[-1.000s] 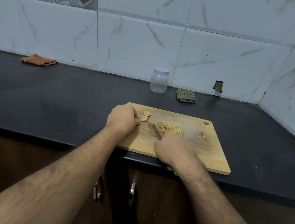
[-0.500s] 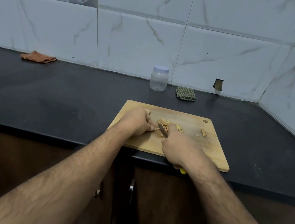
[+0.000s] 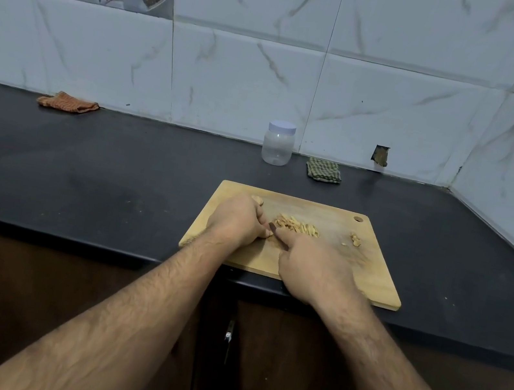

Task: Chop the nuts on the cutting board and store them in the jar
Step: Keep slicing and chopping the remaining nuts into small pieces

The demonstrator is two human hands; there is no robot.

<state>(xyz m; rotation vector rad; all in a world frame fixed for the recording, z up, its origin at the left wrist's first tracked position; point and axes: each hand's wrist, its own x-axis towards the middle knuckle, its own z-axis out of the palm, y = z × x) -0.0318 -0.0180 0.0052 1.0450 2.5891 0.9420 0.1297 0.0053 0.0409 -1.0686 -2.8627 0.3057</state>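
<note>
A single head-worn wide-angle camera looks forward and down, close over the cutting board (image 3: 301, 270), facing the tiled wall (image 3: 382, 107).

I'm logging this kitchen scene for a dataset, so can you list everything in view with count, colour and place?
cutting board: 1, light wood, near counter edge.
chopped nuts: 1 pile, tan, board centre.
nut bits: a few, tan, board's right side.
whole nuts: count unclear, tan, behind left hand.
knife: 1, dark blade, between the hands.
jar: 1, clear with white lid on, by the wall.
green cloth: 1, checked, right of jar.
orange cloth: 1, far left by wall.
counter: 1, black.
left hand: 1, curled on board at blade.
right hand: 1, grips knife.
</note>
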